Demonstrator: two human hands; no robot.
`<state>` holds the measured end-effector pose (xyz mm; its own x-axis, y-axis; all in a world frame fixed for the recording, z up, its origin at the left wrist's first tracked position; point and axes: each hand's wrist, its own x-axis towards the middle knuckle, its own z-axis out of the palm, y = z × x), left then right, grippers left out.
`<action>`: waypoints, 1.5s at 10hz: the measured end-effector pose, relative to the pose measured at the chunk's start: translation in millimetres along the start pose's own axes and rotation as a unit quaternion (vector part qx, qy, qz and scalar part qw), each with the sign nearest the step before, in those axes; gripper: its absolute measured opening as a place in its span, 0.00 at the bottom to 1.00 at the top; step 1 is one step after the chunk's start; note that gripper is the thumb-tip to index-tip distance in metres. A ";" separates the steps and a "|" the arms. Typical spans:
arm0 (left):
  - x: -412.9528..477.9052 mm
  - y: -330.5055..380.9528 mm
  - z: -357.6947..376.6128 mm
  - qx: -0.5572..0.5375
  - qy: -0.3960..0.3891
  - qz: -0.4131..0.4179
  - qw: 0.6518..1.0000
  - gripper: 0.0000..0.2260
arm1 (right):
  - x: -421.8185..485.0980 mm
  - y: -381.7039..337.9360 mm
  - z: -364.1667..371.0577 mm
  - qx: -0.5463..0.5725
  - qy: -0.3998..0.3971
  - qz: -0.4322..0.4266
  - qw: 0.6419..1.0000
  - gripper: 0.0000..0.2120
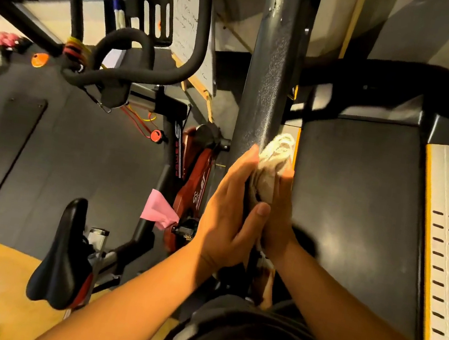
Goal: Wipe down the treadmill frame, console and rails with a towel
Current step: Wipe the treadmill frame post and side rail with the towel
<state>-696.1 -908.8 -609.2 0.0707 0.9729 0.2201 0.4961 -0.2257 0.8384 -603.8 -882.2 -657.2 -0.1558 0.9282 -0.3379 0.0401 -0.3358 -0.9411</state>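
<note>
Head view: your left hand [227, 208] and right hand [278, 221] lie flat, fingers straight, sandwiching the towel [274, 162] against the treadmill's upright post [269, 74]. It looks soft and light and will likely bunch, so press on its folded middle.

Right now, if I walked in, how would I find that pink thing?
Look left of the treadmill's dark upright post for the red and black exercise bike. Low on its frame, between the black saddle and the red flywheel cover, hangs a floppy pink sheet. Nothing else near it is pink.
</note>
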 end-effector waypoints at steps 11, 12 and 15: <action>-9.6 -3.0 -1.3 0.023 0.138 -0.068 0.988 0.21 | -17.0 -45.2 13.3 -0.147 0.067 -0.156 0.974 0.35; -5.9 -6.3 -2.4 0.008 0.170 -0.083 0.982 0.16 | 20.9 -64.8 15.7 -0.228 0.100 -0.170 0.953 0.31; -6.2 -10.7 -7.0 -0.025 0.219 -0.070 0.973 0.17 | 55.5 -83.5 24.9 -0.454 0.138 -0.270 0.838 0.21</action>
<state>-707.9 -912.7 -616.1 -0.3751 0.8821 0.2850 0.4313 -0.1061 0.8960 -640.4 -806.7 -597.0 -0.1629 0.9496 0.2678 0.7914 0.2879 -0.5393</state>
